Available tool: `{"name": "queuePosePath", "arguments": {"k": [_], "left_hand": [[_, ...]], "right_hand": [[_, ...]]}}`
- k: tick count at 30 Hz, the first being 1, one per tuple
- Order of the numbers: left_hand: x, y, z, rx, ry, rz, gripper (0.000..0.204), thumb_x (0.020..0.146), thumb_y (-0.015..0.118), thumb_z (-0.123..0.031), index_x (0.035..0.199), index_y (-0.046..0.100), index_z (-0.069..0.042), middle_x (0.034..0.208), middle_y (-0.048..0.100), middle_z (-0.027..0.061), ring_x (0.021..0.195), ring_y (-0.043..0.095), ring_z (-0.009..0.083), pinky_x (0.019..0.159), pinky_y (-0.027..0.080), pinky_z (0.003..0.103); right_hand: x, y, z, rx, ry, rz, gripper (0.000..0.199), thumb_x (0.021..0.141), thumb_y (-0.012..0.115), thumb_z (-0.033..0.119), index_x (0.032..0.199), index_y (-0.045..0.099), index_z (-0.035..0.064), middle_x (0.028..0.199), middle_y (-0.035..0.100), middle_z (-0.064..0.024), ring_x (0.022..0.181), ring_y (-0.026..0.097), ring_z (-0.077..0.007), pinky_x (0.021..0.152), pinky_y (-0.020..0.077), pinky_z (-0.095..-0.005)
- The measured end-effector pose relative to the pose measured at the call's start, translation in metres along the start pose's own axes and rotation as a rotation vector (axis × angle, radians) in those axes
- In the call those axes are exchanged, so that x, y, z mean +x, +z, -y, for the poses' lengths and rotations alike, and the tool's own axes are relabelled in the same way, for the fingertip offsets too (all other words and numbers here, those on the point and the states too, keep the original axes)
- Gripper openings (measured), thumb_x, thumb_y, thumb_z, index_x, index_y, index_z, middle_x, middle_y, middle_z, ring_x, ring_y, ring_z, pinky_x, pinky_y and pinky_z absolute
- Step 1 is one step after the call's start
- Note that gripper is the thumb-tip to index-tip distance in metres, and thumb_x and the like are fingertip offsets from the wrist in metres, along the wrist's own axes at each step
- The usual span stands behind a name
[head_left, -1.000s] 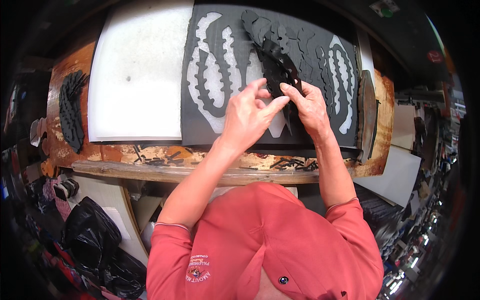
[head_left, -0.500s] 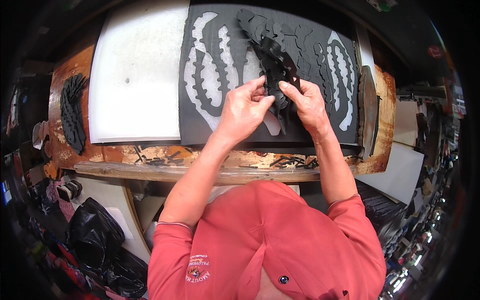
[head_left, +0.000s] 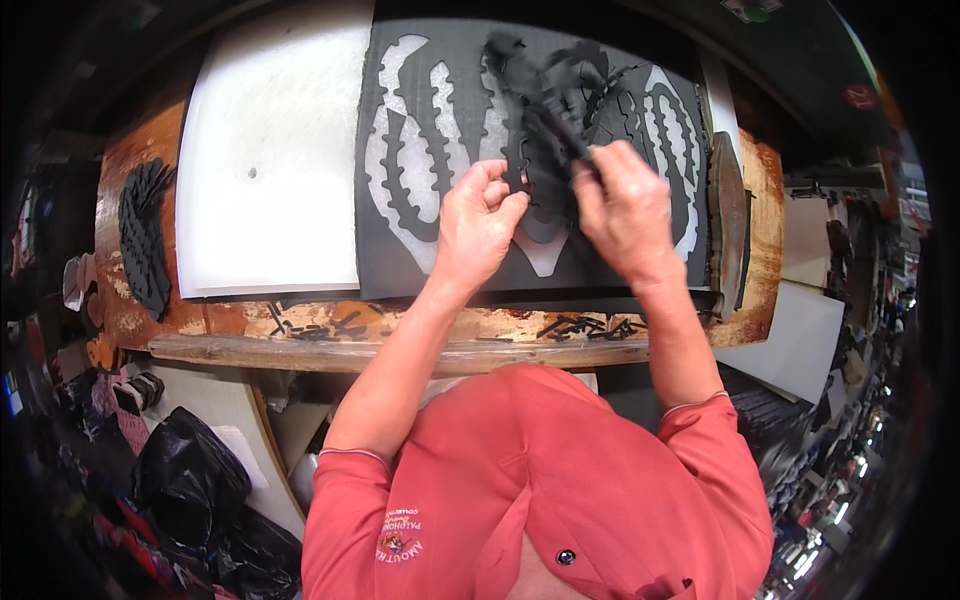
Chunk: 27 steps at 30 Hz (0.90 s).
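A black sheet with scalloped, toothed cut-outs lies in front of me, pale backing showing through the openings. Over its middle, my right hand is closed on a bundle of black toothed cut pieces, blurred by motion. My left hand, its fingers curled and thumb bent in, pinches the near left edge of black toothed pieces. The exact number of pieces in each hand cannot be made out.
A white board lies left of the black sheet. Beyond it, a stack of black toothed pieces rests on the worn wooden bench. Thin black scraps lie along the front edge. A curved brownish piece stands at right.
My right hand has swung slightly right and away from my left hand, and the black pieces in it have shifted and spread. My left hand has moved little.
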<state>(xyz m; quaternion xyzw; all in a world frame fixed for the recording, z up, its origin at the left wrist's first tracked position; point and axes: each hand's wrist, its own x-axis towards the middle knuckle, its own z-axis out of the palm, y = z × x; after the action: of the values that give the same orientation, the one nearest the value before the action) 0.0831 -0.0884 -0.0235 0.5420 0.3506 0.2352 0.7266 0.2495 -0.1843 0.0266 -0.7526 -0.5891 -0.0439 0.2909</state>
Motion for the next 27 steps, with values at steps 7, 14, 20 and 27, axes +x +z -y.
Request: {"name": "queuePosePath", "arguments": {"k": [7,14,20,27], "left_hand": [[0.001,0.003,-0.003,-0.406,-0.207,-0.005,0.044,0.103,0.066,-0.005,0.143,0.053,0.007,0.123,0.076,0.0094,0.101,0.068,0.0086,0.079,0.052,0.024],[-0.001,0.001,-0.001,-0.414,-0.106,0.052,0.029,0.108,0.056,-0.003,0.136,0.055,0.004,0.123,0.075,0.0126,0.098,0.073,0.0135,0.079,0.055,0.026],[-0.002,-0.017,0.011,0.086,0.292,-0.135,0.025,0.109,0.051,0.002,0.132,0.058,0.004,0.113,0.076,0.0154,0.087,0.075,0.0157,0.078,0.060,0.029],[-0.007,-0.026,0.014,0.142,0.272,-0.207,0.034,0.109,0.051,0.003,0.144,0.054,0.005,0.129,0.069,0.0190,0.104,0.072,0.0174,0.091,0.059,0.031]], "right_hand": [[-0.012,0.023,0.014,-0.001,-0.016,0.199,0.021,0.098,0.070,0.019,0.113,0.075,0.0045,0.097,0.065,-0.0200,0.086,0.068,-0.0389,0.077,0.0586,-0.0487],[0.001,0.007,-0.007,0.410,0.172,0.319,0.026,0.100,0.064,0.019,0.116,0.077,0.0036,0.082,0.075,-0.0175,0.079,0.072,-0.0282,0.077,0.0587,-0.0399],[-0.003,-0.016,-0.048,0.687,0.707,0.118,0.027,0.101,0.067,0.025,0.097,0.073,-0.0011,0.081,0.074,-0.0059,0.071,0.065,-0.0101,0.064,0.0525,-0.0286],[-0.003,-0.113,-0.124,0.499,0.776,-0.499,0.030,0.105,0.070,0.027,0.091,0.074,0.0015,0.080,0.074,-0.0031,0.072,0.063,-0.0078,0.068,0.0510,-0.0270]]}}
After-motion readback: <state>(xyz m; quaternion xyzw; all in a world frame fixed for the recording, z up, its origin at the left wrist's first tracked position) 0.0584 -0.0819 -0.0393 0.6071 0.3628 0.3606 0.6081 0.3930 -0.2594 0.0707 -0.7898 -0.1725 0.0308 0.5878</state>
